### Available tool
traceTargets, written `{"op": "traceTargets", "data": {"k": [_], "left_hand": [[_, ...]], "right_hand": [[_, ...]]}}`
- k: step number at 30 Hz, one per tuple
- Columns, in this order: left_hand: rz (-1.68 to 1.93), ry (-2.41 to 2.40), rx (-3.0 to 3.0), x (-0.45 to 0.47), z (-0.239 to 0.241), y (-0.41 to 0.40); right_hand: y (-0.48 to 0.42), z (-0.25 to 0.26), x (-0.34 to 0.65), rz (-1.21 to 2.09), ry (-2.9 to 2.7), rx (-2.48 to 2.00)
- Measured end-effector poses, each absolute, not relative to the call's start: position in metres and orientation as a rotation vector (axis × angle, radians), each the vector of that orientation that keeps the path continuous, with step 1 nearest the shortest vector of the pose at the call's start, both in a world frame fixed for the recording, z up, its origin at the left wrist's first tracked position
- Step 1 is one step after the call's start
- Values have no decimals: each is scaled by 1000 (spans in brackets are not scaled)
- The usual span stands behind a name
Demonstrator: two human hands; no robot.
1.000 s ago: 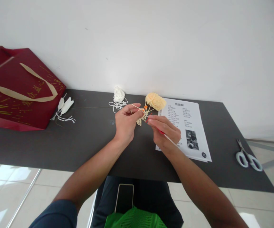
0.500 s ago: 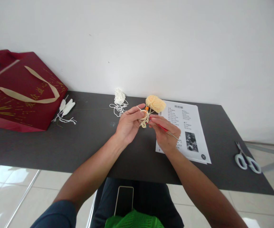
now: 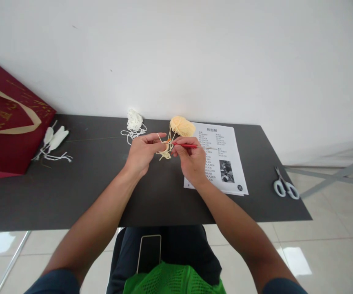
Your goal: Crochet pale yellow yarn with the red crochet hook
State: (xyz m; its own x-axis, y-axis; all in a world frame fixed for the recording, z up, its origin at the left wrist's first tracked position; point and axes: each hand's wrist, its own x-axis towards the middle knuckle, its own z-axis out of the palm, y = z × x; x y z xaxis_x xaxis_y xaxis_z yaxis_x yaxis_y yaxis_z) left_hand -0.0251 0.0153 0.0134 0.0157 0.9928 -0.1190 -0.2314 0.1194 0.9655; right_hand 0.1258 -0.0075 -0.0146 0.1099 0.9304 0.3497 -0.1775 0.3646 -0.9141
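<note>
My left hand point(image 3: 144, 152) pinches a small cream crochet piece point(image 3: 165, 154), with a strand of yarn running over its forefinger. Between the fingers of my right hand point(image 3: 191, 159) is a red-handled crochet hook point(image 3: 186, 145), lying nearly level with its thin metal end pointing right. The hook's left tip meets the crochet piece and is partly hidden by yarn and fingers. A small orange stitch marker point(image 3: 169, 140) shows at the piece. Just behind my hands lies a pale yellow ball of yarn point(image 3: 182, 126), and strands run from it to the work.
Printed sheets point(image 3: 236, 163) lie under and right of my right hand. Scissors point(image 3: 285, 185) rest near the table's point(image 3: 87, 208) right end. White yarn point(image 3: 134, 120), white pieces with tails point(image 3: 58, 138) and a red bag point(image 3: 14, 114) are leftward. A phone point(image 3: 149, 251) lies on my lap.
The view has shifted, so the table things appear further left. My right hand has turned the crochet hook from slanting down rightward to nearly level. Both hands keep their hold.
</note>
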Motion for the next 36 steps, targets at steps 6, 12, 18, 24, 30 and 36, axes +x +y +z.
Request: {"op": "traceTargets", "data": {"k": [6,12,18,24,30,36], "left_hand": [[1181,1199,993,-26,7,19],[1135,1173,969,-28,2,22],[1206,1113,942,-30,0,24],[1294,1119,1002,-24,2,22],[1352,1205,875,-8,-8,23],[1392,1206,767,5,-18,29]], "right_hand": [[-8,-23,124,865,-1273,-893],[-6,-20,126,951,-1232,-940],[-5,-15,122,1094,-1073,-945],[-2,-17,118,1203,-840,-942],[3,-10,123,1238,-791,-1067],[-12,-16,161,1259,-1078,-1369]]}}
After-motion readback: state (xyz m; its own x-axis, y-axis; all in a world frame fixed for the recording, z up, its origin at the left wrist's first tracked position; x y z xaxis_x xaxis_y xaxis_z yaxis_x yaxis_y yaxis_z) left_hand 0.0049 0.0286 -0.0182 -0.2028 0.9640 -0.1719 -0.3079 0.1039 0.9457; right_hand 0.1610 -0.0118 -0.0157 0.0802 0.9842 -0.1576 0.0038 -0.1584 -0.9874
